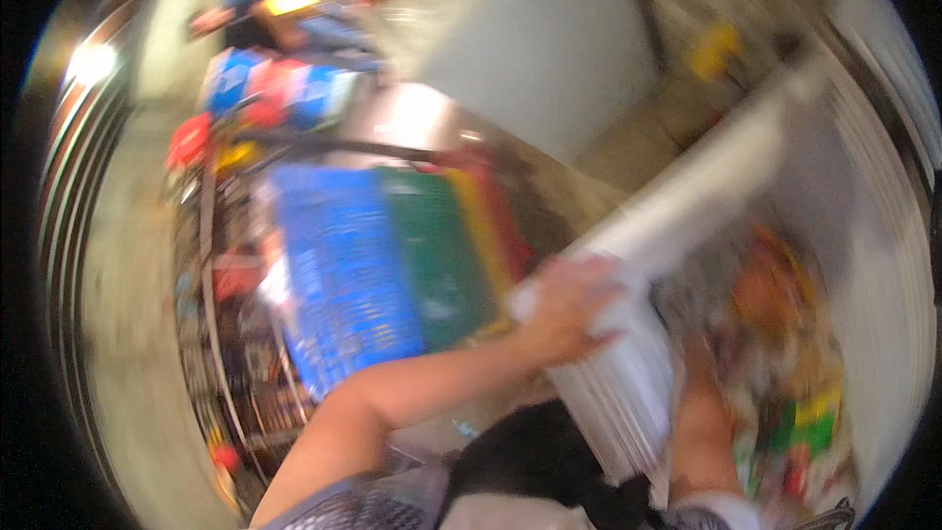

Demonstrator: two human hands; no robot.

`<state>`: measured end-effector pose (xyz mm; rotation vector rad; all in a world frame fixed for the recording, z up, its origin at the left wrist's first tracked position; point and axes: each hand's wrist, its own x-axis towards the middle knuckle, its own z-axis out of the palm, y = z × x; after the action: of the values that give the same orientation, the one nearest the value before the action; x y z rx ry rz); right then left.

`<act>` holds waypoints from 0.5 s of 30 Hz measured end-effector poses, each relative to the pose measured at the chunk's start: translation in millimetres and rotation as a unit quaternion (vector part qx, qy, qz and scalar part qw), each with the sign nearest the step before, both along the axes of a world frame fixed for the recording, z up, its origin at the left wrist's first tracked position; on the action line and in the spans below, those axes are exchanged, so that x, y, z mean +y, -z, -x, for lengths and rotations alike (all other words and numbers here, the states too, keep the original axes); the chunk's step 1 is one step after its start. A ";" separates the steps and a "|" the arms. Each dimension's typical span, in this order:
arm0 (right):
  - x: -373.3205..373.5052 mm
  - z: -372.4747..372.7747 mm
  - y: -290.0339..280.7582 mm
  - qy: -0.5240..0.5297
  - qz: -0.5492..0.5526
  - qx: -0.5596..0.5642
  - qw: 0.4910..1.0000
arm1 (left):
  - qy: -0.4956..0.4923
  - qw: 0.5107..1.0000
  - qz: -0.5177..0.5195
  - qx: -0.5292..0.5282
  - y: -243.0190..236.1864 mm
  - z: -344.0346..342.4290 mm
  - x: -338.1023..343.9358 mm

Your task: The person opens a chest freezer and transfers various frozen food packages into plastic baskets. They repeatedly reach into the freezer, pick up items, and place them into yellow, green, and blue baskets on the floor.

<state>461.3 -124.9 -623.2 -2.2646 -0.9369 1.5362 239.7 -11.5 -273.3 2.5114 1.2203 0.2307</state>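
Motion blur smears the whole picture. My left hand (574, 304) lies across the corner of a white rim (677, 216), its fingers spread and stretched out. The rim belongs to a large white box-like unit whose side (620, 393) drops down in front of my body. Beyond that side my right forearm (705, 422) reaches in among jumbled colourful items (770, 285). My right hand (687, 319) is too smeared to show its fingers or anything in them. Green and yellow pieces (810, 422) lie among the items beside my right arm.
Left of me lie flat blue (343, 275), green (437, 255) and yellow-red panels or packs. A wire rack (211, 265) with small goods runs along the far left. A pale grey panel (549, 49) stands ahead. Blue, red and white packages (280, 88) sit at upper left.
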 end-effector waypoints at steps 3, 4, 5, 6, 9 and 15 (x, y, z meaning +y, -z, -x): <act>-0.7 -22.8 -14.7 0.047 -0.035 0.022 0.998 | -0.006 0.999 -0.027 -0.021 -5.1 -3.7 -1.7; -1.3 -32.2 -23.3 0.066 -0.040 0.027 0.997 | 0.026 0.997 -0.061 -0.044 -7.9 -4.2 -3.5; -3.3 -41.7 -34.4 0.081 -0.049 0.031 0.995 | -0.010 0.997 -0.050 -0.060 -11.0 -3.3 -3.0; -6.6 -51.4 -48.4 0.098 -0.056 0.037 0.993 | 0.001 0.998 -0.016 -0.060 -12.7 -3.3 -6.3; -25.6 -84.4 -106.9 0.151 -0.089 0.058 0.983 | -0.023 0.992 -0.040 -0.120 -16.1 3.3 -15.9; -57.1 -140.0 -267.8 0.104 -0.067 -0.127 0.984 | -0.103 0.967 -0.222 -0.068 -96.7 148.7 6.9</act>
<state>601.3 -182.0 -355.3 -2.4095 -0.8066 1.0863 91.0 -4.6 -176.5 2.6653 1.5098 0.7940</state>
